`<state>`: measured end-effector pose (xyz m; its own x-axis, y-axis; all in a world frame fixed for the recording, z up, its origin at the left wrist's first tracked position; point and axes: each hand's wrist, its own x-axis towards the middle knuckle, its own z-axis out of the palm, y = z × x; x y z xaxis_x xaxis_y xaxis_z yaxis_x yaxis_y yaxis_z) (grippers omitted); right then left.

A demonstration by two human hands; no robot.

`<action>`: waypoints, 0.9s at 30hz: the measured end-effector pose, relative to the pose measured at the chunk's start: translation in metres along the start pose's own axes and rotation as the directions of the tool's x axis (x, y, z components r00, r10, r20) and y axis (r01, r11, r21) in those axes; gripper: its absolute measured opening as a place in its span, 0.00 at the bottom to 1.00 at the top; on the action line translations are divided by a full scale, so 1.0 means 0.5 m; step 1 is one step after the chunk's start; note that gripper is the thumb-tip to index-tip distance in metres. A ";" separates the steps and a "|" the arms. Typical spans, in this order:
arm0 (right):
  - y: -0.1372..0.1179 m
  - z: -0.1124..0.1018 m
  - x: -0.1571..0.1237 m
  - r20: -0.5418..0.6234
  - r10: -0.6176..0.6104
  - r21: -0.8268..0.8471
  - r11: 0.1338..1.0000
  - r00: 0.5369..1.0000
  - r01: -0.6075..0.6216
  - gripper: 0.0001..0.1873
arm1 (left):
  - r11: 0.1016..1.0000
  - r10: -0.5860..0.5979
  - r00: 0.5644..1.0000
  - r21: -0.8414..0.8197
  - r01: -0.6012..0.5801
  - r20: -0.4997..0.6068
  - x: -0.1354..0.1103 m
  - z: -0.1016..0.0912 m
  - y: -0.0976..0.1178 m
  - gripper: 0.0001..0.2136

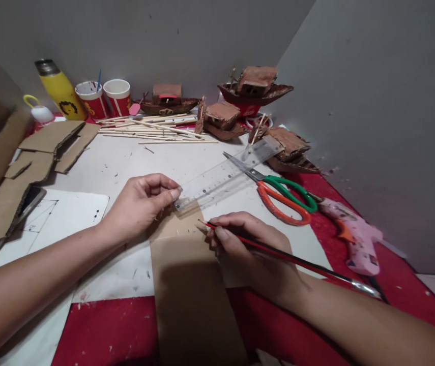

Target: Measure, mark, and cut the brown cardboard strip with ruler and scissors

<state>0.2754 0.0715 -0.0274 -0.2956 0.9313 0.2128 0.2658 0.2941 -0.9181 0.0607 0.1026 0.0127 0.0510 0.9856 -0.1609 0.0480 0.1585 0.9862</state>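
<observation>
Between finger and thumb, my left hand pinches the near end of a clear plastic ruler, which slants up and away to the right. Below that end lies a strip of brown cardboard, running toward me with a shadow across it. My right hand grips a red and black pencil, its sharpened tip close above the cardboard; whether it touches I cannot tell. Scissors with one green and one orange handle lie to the right, partly beside and under the ruler.
Several brown model boats stand at the back beside thin wooden sticks. A pink glue gun lies at right. Cardboard pieces and a drawn sheet are at left. Behind stand a yellow bottle and paper cups.
</observation>
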 end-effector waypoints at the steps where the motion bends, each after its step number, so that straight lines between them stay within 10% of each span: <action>1: 0.000 0.000 0.001 -0.005 -0.011 -0.008 1.000 1.000 0.011 0.05 | 1.000 -0.005 1.000 0.003 0.005 -0.006 -0.004 -0.009 0.010 0.04; 10: -0.016 -0.006 0.006 0.116 -0.112 -0.057 0.991 0.987 0.119 0.05 | 0.986 -0.139 0.984 0.106 0.127 0.109 -0.057 -0.097 0.011 0.06; 20: -0.015 -0.028 -0.002 0.427 -0.193 -0.008 0.976 0.883 0.217 0.06 | 0.983 -0.182 0.964 0.074 0.170 0.196 -0.045 -0.091 -0.042 0.06; 27: -0.023 -0.016 -0.004 0.362 -0.200 -0.048 0.971 0.910 0.232 0.07 | 0.972 -0.215 0.964 0.132 0.195 0.156 -0.045 -0.090 -0.035 0.06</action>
<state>0.2804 0.0678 -0.0148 -0.6545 0.7113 0.2562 0.2336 0.5125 -0.8263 0.0140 0.0801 0.0007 0.1949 0.9071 -0.3732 0.1887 0.3387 0.9218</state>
